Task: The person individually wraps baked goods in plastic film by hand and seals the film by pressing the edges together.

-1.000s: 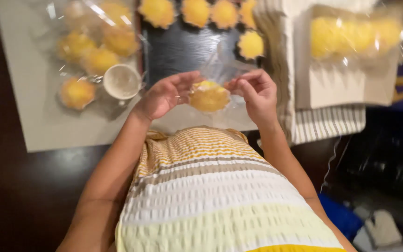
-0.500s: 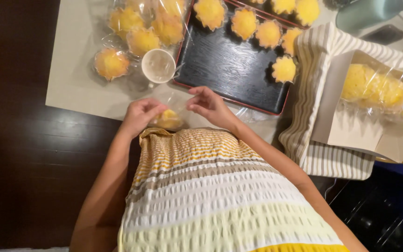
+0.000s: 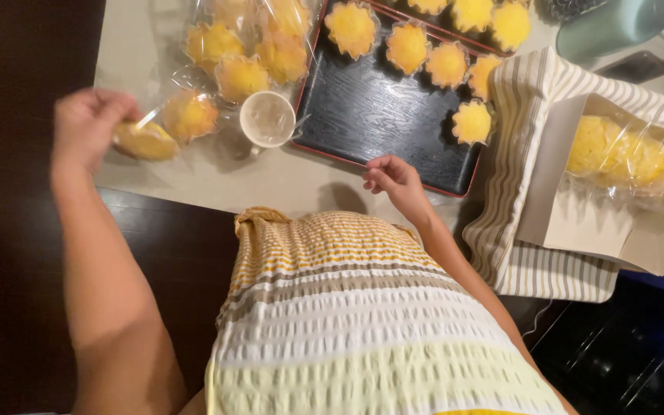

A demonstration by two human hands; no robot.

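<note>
My left hand (image 3: pixel 86 123) is out at the left over the pale mat, gripping a yellow cake wrapped in clear film (image 3: pixel 146 141). It hovers beside a group of wrapped yellow cakes (image 3: pixel 240 54) lying on the mat. My right hand (image 3: pixel 393 180) rests near the front edge of a black tray (image 3: pixel 370 107), fingers loosely curled and holding nothing. Several unwrapped yellow cakes (image 3: pixel 447 65) sit along the tray's far side.
A small white cup (image 3: pixel 267 119) stands between the wrapped cakes and the tray. A striped cloth (image 3: pixel 524 154) lies at the right under a cardboard box (image 3: pixel 601 223) of bagged yellow cakes (image 3: pixel 632 157). A pale green container (image 3: pixel 616 23) is at top right.
Both hands were together at my front holding the wrapped cake. Now my left hand has carried it out to the left, and my right hand has let go.
</note>
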